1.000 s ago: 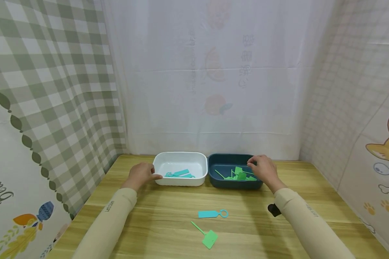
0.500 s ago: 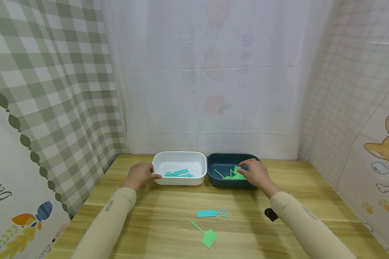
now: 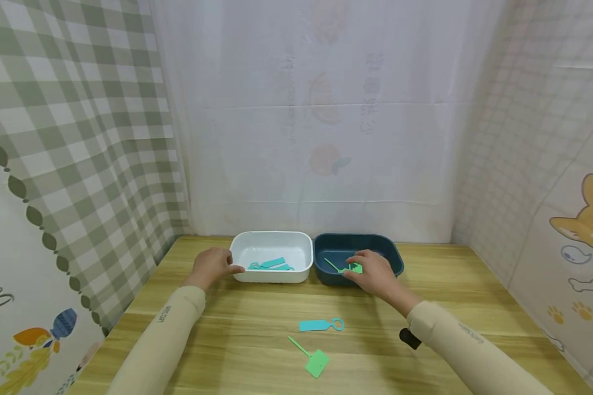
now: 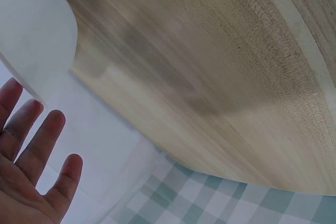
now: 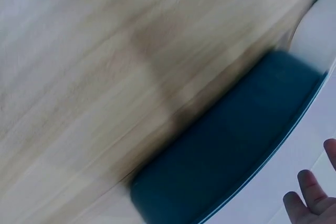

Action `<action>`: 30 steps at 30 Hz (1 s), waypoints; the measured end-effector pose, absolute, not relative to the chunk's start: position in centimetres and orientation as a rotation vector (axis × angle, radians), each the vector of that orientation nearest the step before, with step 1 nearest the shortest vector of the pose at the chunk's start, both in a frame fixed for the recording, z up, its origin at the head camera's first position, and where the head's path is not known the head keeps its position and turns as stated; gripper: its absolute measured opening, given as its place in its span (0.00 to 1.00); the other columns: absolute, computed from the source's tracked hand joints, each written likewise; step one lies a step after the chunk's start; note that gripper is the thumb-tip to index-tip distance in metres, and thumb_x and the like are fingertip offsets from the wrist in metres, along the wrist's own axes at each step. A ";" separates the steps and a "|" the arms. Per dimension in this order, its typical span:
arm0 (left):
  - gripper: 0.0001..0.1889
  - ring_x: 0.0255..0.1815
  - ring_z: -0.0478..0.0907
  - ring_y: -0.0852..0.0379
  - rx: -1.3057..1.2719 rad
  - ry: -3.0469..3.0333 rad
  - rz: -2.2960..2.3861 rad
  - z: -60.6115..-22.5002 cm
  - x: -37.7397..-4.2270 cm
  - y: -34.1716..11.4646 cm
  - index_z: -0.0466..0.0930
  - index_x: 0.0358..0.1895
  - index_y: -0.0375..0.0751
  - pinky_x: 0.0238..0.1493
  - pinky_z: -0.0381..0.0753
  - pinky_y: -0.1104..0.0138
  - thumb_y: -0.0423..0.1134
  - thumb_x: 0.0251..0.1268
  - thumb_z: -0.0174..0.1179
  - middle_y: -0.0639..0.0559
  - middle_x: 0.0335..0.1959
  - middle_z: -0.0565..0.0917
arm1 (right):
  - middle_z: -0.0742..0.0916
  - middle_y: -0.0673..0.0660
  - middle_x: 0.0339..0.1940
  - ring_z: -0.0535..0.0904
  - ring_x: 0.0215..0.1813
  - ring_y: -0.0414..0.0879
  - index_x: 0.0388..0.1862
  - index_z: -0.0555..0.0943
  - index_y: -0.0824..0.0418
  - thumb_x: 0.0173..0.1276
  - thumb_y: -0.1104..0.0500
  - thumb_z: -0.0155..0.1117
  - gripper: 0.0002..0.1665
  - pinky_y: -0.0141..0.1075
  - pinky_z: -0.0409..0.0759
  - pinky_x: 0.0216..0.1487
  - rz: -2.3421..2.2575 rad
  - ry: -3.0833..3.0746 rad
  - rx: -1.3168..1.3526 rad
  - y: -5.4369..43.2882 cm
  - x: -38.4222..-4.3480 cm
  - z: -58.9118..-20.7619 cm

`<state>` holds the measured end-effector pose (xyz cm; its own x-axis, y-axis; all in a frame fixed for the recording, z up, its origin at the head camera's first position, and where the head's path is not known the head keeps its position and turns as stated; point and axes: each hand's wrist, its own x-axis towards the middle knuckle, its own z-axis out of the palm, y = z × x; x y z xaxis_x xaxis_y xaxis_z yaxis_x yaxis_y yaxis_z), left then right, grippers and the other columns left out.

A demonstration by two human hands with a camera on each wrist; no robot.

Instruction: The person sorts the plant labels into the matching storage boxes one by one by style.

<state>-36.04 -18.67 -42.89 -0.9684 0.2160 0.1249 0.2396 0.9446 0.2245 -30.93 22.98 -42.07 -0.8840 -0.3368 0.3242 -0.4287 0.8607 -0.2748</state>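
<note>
At the left front corner of a white bin (image 3: pixel 272 276), my left hand (image 3: pixel 210 267) touches the rim, thumb along the front side. In the left wrist view its fingers (image 4: pixel 42 142) are spread and fairly straight, two tips right at the edge. Several turquoise tags (image 3: pixel 273 263) with ring ends lie in that bin. My right hand (image 3: pixel 373 272) hovers over the front of a dark blue bin (image 3: pixel 387 253), thumb and index apart. Green tags (image 3: pixel 354 268) show between and beside them; others are hidden by the hand. Its fingers (image 5: pixel 312 192) look loosely bent above the rim in the right wrist view.
On the wooden table (image 3: pixel 247 334) in front of the bins lie a single turquoise tag (image 3: pixel 321 325) and a green tag (image 3: pixel 318 362) with a thin stem. A small black object (image 3: pixel 410 338) shows beside the right sleeve. White curtains (image 3: pixel 301 214) hang behind the bins.
My right hand has moved left and lower, from the dark bin's right rim to over its front middle, covering more green tags. The left hand stays at the white bin.
</note>
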 end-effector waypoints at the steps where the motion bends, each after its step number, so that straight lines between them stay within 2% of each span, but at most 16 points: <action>1: 0.22 0.25 0.74 0.55 -0.351 -3.002 -0.366 -42.8 -36.0 -18.7 0.81 0.28 0.43 0.29 0.75 0.60 0.60 0.52 0.72 0.55 0.25 0.81 | 0.84 0.63 0.51 0.78 0.56 0.61 0.49 0.87 0.60 0.66 0.49 0.70 0.19 0.60 0.73 0.56 0.492 -2.761 0.598 22.7 -30.6 -42.1; 10: 0.21 0.26 0.73 0.55 -0.343 -3.020 -0.376 -42.6 -35.9 -18.6 0.81 0.27 0.43 0.29 0.74 0.60 0.59 0.53 0.72 0.55 0.24 0.80 | 0.83 0.62 0.54 0.76 0.58 0.61 0.46 0.88 0.57 0.61 0.47 0.74 0.20 0.62 0.69 0.59 0.431 -2.784 0.678 19.7 -26.9 -43.3; 16: 0.22 0.26 0.73 0.55 -0.342 -3.025 -0.375 -42.6 -35.9 -18.5 0.81 0.27 0.44 0.30 0.75 0.60 0.60 0.52 0.72 0.55 0.24 0.80 | 0.84 0.59 0.49 0.77 0.56 0.59 0.39 0.88 0.59 0.57 0.45 0.76 0.20 0.66 0.64 0.62 0.337 -2.807 0.700 18.0 -24.0 -44.0; 20: 0.21 0.26 0.73 0.55 -0.343 -3.019 -0.376 -42.7 -36.0 -18.6 0.81 0.27 0.44 0.30 0.75 0.59 0.59 0.53 0.72 0.55 0.25 0.80 | 0.85 0.57 0.44 0.79 0.53 0.57 0.33 0.88 0.58 0.53 0.39 0.76 0.24 0.67 0.66 0.59 0.207 -2.793 0.772 17.0 -22.2 -44.7; 24: 0.21 0.26 0.74 0.55 -0.345 -3.016 -0.386 -42.7 -36.0 -18.6 0.81 0.28 0.43 0.30 0.75 0.60 0.59 0.53 0.72 0.55 0.25 0.80 | 0.84 0.56 0.43 0.78 0.53 0.55 0.28 0.87 0.55 0.52 0.31 0.72 0.29 0.67 0.67 0.58 0.099 -2.819 0.841 16.1 -20.7 -45.6; 27: 0.21 0.26 0.73 0.55 -0.344 -3.017 -0.392 -42.7 -36.0 -18.6 0.81 0.27 0.43 0.30 0.75 0.60 0.59 0.53 0.72 0.55 0.24 0.80 | 0.83 0.56 0.43 0.77 0.53 0.55 0.20 0.82 0.52 0.52 0.25 0.67 0.32 0.67 0.67 0.58 0.024 -2.867 0.876 15.7 -20.0 -45.9; 30: 0.21 0.26 0.73 0.55 -0.342 -3.017 -0.394 -42.7 -36.0 -18.6 0.81 0.26 0.44 0.29 0.74 0.60 0.59 0.52 0.72 0.55 0.24 0.80 | 0.83 0.56 0.43 0.76 0.53 0.55 0.19 0.80 0.52 0.50 0.21 0.64 0.36 0.67 0.67 0.58 -0.030 -2.898 0.905 15.4 -19.5 -46.1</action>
